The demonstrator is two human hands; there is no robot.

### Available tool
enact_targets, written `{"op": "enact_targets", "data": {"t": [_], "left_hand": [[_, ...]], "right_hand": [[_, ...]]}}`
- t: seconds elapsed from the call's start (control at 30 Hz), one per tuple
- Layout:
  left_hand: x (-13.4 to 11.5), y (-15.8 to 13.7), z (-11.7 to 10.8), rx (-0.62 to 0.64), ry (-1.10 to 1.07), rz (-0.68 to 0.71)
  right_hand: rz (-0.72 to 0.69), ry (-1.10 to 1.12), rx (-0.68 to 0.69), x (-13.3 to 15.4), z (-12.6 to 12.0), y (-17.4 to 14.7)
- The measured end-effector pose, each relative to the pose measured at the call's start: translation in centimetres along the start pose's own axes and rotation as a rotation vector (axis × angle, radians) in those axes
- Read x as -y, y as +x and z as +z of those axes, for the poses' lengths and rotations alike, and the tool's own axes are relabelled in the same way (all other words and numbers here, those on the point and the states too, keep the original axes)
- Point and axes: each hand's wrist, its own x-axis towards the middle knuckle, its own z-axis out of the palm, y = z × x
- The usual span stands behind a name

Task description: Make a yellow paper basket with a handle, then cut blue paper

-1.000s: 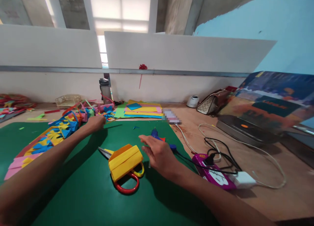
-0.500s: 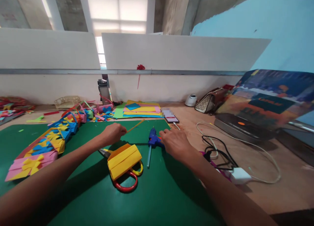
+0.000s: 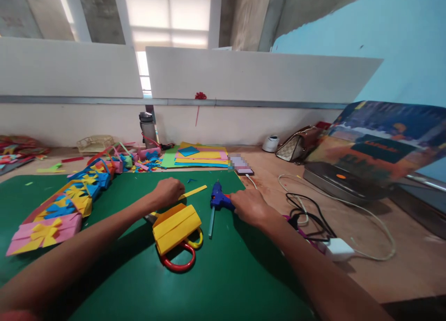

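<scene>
My left hand [image 3: 169, 192] is closed on one end of a narrow yellow paper strip [image 3: 195, 191], which points to the right above the green mat [image 3: 223, 274]. Around the handle of a blue glue gun [image 3: 219, 198], my right hand [image 3: 251, 206] is closed; a clear glue stick [image 3: 211, 222] sticks out of the gun's back toward me. Between my forearms a folded yellow paper bag [image 3: 177, 228] lies over a pair of scissors [image 3: 180, 260] with red and yellow handles. The scissors' blades are mostly hidden under the bag and my left wrist.
A row of coloured paper bags with bows [image 3: 69, 198] stands on the left. Paper sheets [image 3: 202, 160], a phone [image 3: 241, 165] on a charging cable and a grey bottle [image 3: 148, 130] are at the back. Cables and a white adapter [image 3: 338, 249] lie at right, near a metal box [image 3: 344, 184].
The yellow strip has turned flatter and come down toward the mat with my left hand. My right hand has shifted slightly right and down on the glue gun. A small blue scrap now shows behind.
</scene>
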Motion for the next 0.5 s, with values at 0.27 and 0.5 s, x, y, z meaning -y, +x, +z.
{"op": "enact_targets", "data": {"t": [0.27, 0.5], "left_hand": [[0.3, -4.2, -2.2, 0.249, -0.466, 0.14], [0.4, -4.5, -0.9, 0.348, -0.608, -0.009]], "right_hand": [[-0.006, 0.022, 0.015, 0.5, 0.9, 0.7], [0.011, 0.033, -0.066, 0.6, 1.9, 0.9]]}}
